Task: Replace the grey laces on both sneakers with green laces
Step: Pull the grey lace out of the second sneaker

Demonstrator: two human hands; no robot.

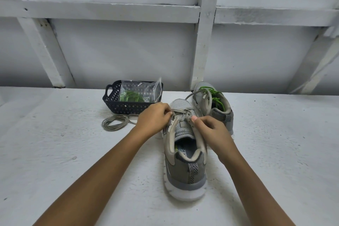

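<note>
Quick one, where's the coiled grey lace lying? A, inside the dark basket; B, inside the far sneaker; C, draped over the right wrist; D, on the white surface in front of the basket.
D: the coiled grey lace lies on the white surface just in front of the dark basket, outside it.

Two grey mesh sneakers: near sneaker (185, 161), far sneaker (221, 114); one dark perforated plastic basket (128, 107) by the bench's far edge; one clear plastic bag (140, 87); one coiled grey lace (114, 122); two bare hands, left hand (152, 117), right hand (211, 130)
</note>
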